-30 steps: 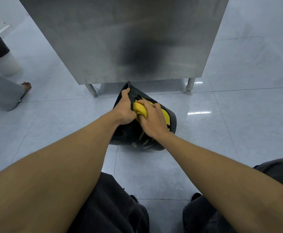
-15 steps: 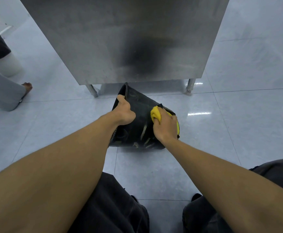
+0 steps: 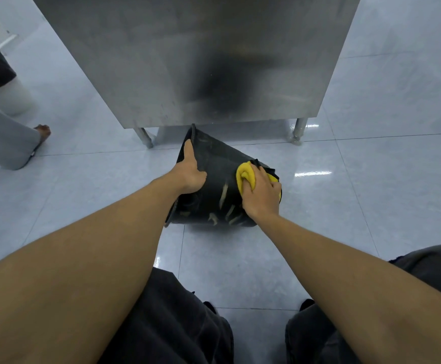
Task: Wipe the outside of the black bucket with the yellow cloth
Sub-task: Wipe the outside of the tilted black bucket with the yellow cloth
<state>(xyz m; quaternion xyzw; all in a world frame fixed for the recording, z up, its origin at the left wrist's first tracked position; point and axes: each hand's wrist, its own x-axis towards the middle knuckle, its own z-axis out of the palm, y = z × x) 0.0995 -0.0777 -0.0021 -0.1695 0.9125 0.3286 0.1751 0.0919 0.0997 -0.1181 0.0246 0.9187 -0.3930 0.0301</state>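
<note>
The black bucket (image 3: pixel 215 177) lies on its side on the tiled floor, its rim to the left and its base to the right, with pale smears on its wall. My left hand (image 3: pixel 190 172) grips the rim at the bucket's left end, thumb stretched up along it. My right hand (image 3: pixel 261 193) is closed on the bunched yellow cloth (image 3: pixel 246 175) and presses it against the outer wall near the base end. Part of the cloth is hidden under my palm.
A stainless steel cabinet (image 3: pixel 193 59) on short legs (image 3: pixel 296 134) stands right behind the bucket. At the far left are another person's grey trouser leg and foot (image 3: pixel 12 143) and a white bin with a black liner (image 3: pixel 1 82). My dark-trousered knees (image 3: pixel 177 324) are below.
My right hand has slid the yellow cloth rightward along the bucket wall, from beside my left hand toward the base end. My left hand stays on the rim.
</note>
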